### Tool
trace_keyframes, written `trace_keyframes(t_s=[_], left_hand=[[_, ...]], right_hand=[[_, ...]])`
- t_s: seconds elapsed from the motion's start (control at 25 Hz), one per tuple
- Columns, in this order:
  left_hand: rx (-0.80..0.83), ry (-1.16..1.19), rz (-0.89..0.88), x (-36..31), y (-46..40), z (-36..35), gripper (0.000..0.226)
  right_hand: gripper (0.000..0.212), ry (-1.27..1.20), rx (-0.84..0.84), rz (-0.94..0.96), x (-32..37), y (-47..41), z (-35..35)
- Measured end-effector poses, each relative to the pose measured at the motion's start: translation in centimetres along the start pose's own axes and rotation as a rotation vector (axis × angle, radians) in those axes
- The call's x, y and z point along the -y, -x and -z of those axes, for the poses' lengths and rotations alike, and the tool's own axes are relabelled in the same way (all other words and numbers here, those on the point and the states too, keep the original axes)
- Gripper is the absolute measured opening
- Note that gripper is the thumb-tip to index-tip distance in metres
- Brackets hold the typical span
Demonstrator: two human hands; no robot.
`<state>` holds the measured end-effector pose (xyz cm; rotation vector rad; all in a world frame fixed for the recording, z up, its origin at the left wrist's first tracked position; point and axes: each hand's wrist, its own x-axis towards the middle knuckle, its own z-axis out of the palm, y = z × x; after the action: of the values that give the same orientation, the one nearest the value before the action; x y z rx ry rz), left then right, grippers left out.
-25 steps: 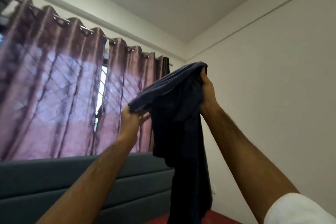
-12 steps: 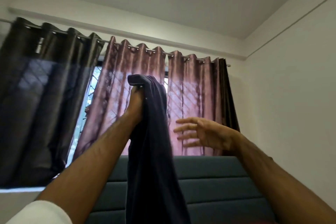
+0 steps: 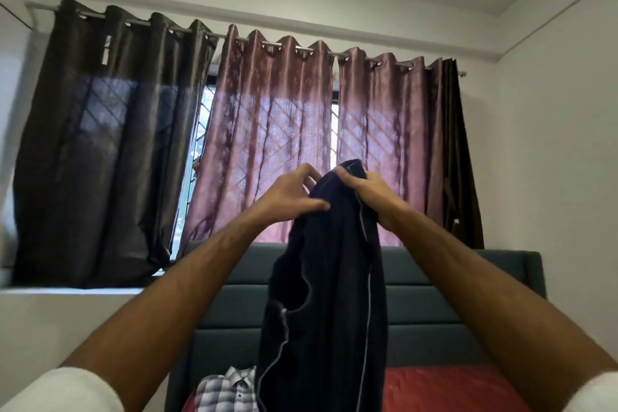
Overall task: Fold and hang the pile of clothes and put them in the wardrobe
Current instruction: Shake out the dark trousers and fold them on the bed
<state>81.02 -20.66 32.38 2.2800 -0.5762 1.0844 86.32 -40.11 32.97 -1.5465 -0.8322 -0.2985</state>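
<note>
Dark navy garment (image 3: 329, 294) hangs lengthwise (pale seams showing) above bed.

the dark garment (image 3: 329, 294) is soft matt cloth with pale stitched seams. the mauve curtain (image 3: 267, 130) is thin, satiny fabric — glossy along its folds — and the brown curtain (image 3: 100, 144) has the same sheen. both hang from a shiny metal rod (image 3: 321, 51). the headboard (image 3: 434, 304) looks matt, upholstered; the checked shirt (image 3: 227, 390) is woven cloth.

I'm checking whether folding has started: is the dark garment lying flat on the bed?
No, the dark garment hangs in the air, gripped at its top by the left hand and right hand.
</note>
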Motion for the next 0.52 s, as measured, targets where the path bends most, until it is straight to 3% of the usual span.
trace_keyframes(t_s=[0.12,0.28,0.4,0.52], left_hand=[[0.367,0.167,0.183,4.3,2.8,-1.3,0.064],[0.513,0.246,0.235,9.9,6.1,-4.5,0.062],[0.438,0.315,0.305,11.4,7.0,-5.0,0.041],[0.186,0.163,0.257,12.6,7.0,-5.3,0.025]], right_hand=[[0.047,-0.048,-0.025,-0.107,-1.2,-1.0,0.8],[0.04,-0.024,0.011,-0.128,-2.7,-1.7,1.6],[0.034,-0.064,0.005,-0.098,-4.0,-1.9,2.7],[0.039,-0.069,-0.023,-0.132,-5.3,-2.0,3.7]])
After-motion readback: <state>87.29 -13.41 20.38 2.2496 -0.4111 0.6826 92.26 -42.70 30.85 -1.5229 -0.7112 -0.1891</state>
